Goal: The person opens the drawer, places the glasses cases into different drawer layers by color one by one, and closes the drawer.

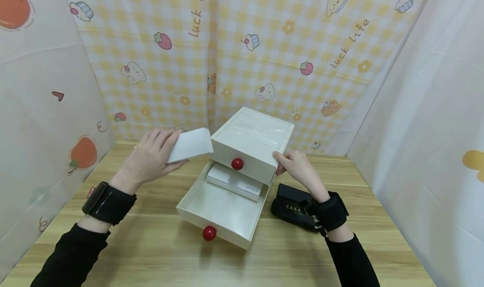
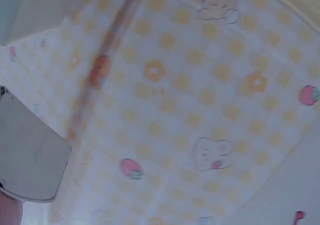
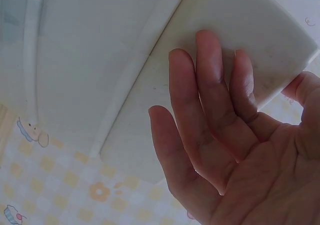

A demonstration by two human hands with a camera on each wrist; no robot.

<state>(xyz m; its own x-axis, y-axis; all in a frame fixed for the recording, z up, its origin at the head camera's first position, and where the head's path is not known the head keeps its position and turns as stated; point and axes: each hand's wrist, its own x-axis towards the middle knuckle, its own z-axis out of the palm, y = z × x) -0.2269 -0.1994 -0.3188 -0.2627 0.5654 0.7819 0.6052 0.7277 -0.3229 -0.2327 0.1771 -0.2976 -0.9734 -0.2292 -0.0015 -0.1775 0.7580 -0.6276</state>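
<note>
My left hand (image 1: 151, 156) grips a flat white box (image 1: 191, 145) between thumb and fingers, in the air beside the drawer unit's upper left front corner. The same white box (image 2: 32, 147) shows at the left edge of the left wrist view. My right hand (image 1: 300, 169) holds the right front edge of the white drawer unit (image 1: 257, 129); in the right wrist view its fingers (image 3: 182, 80) lie along the side and the thumb goes round the edge. The lower drawer (image 1: 223, 209) stands pulled out, with another white box (image 1: 234, 181) with small lettering lying at its back.
A black case (image 1: 291, 209) with gold characters lies on the wooden table (image 1: 151, 245), right of the drawer unit and partly behind my right wrist. Red knobs stick out from the upper drawer (image 1: 223, 150) and the lower one. Patterned cloth (image 1: 234, 68) hangs behind and at both sides.
</note>
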